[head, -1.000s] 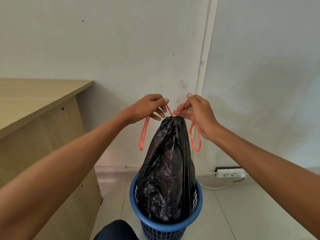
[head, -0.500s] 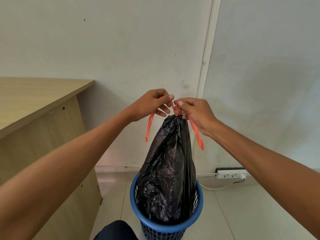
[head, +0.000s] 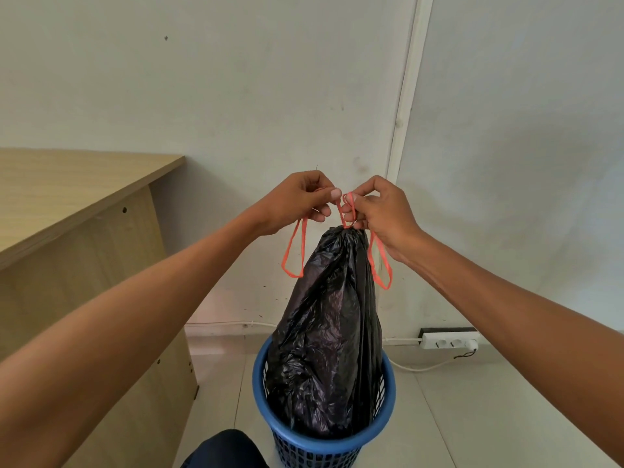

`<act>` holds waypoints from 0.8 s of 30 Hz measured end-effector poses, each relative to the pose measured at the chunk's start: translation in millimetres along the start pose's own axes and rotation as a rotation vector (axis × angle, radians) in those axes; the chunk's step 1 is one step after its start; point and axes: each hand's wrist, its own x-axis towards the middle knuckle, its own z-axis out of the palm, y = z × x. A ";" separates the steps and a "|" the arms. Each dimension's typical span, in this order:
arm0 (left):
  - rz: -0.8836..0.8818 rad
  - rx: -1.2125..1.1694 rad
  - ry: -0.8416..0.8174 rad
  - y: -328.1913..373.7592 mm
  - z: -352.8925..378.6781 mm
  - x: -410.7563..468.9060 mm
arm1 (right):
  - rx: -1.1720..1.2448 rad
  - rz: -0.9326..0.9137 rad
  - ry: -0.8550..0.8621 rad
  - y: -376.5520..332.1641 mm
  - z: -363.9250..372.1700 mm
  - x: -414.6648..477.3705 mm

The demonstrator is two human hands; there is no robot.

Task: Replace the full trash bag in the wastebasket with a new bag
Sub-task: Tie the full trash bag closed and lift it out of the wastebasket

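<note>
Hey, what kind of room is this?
Probably an office or study corner: a wooden desk, a blue wastebasket holding a black trash bag, and a white power strip low down.

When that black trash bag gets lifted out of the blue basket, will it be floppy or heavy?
Probably floppy: the black trash bag is thin, crinkled film. Perhaps not heavy: the left hand and right hand only pinch its orange drawstring.

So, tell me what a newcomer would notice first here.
The black trash bag stands gathered tall in the blue wastebasket on the floor at centre. Above it, the left hand and right hand pinch its orange drawstring at the neck, with loops hanging on either side. A wooden desk sits to the left.
</note>
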 end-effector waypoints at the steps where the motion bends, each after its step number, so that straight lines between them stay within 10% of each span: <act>1: -0.020 -0.004 -0.009 -0.5 1.0 0.2 | 0.037 0.023 0.010 -0.9 -0.4 0.6; 24: -0.049 0.103 -0.009 10.0 4.5 12.1 | -0.114 -0.068 -0.044 -0.5 0.0 -13.6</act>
